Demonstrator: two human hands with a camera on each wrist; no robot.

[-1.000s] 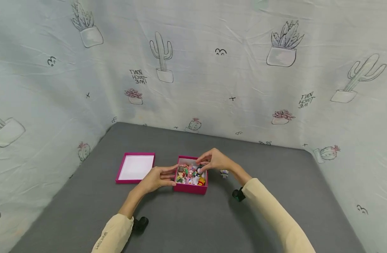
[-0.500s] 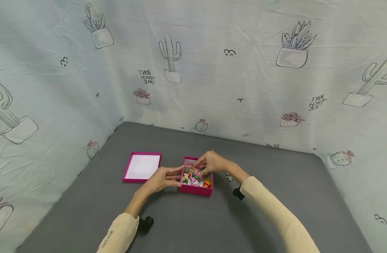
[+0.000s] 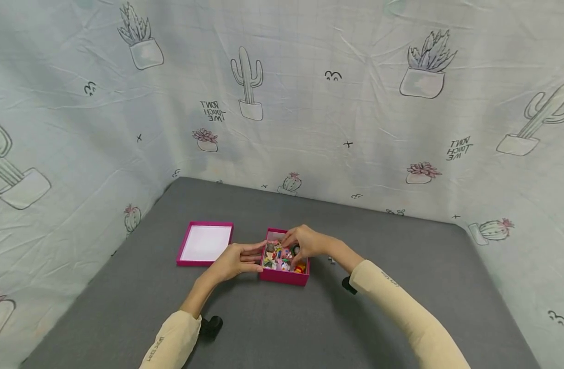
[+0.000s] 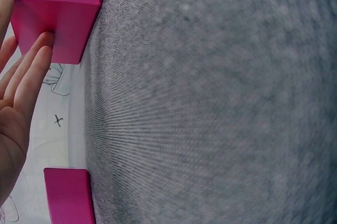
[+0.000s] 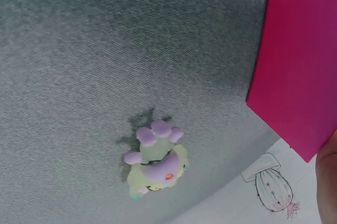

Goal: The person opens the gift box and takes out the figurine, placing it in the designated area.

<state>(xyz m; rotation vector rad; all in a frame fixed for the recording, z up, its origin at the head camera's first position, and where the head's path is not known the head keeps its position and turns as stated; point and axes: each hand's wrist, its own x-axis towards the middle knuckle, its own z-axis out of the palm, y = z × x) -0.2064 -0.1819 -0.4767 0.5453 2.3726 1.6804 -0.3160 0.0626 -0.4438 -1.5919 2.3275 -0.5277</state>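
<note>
A magenta box [image 3: 284,277] packed with several small colourful figurines [image 3: 271,256] stands on the grey table. My left hand [image 3: 235,260] steadies its left side, straight fingers against the wall and thumb at the front corner. In the left wrist view the fingertips [image 4: 46,39] touch the box's magenta side [image 4: 66,21]. My right hand [image 3: 307,242] reaches into the box from the right, thumb and fingers bent among the figurines. Whether it grips one is hidden. Beneath the right wrist, a pale green and lilac figurine [image 5: 158,161] lies outside the box on the cloth.
Left of the box lies its lid [image 3: 205,243], white inside with a magenta rim. A grey cloth [image 3: 272,328] covers the table. Behind hangs a pale curtain [image 3: 300,113] printed with cacti. Each wrist carries a black camera [image 3: 211,328].
The right hand has moved from the box's back right corner, where it held a dark figurine, to lower among the figurines. The left hand has stayed at the box. The head view shifted slightly.
</note>
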